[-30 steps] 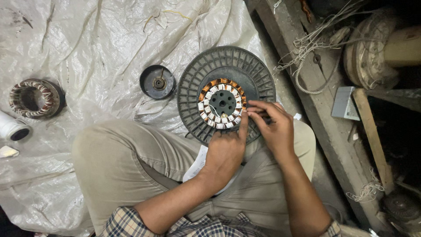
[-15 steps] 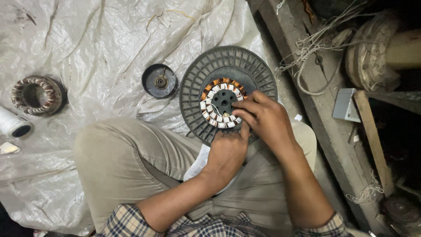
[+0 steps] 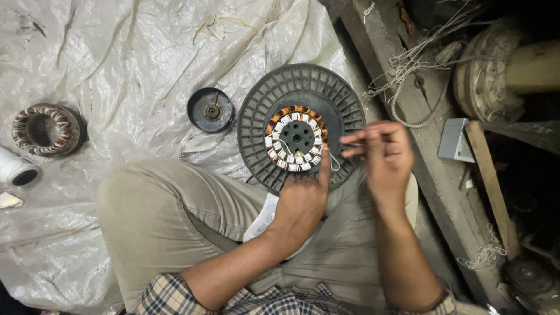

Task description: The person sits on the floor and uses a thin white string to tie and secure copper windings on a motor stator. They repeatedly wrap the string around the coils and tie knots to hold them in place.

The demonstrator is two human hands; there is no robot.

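Left hand [image 3: 300, 201]: pressed on the near edge of the round grey motor housing [image 3: 344, 105], thumb up against the ring of copper coils [image 3: 294, 138].
Right hand [image 3: 382, 154]: fingers pinched on something thin, seemingly a wire; too fine to tell.
Housing: rests on the person's lap, above the knees.
Risk: a hard tug could likely snap the wire or tip the housing off the lap.
Nearby: small black cap [image 3: 210, 109] just left, spare coil ring [image 3: 44, 129] well apart on the plastic sheet [image 3: 116, 58].
In the way: wooden beam [image 3: 420, 128] close on the right.
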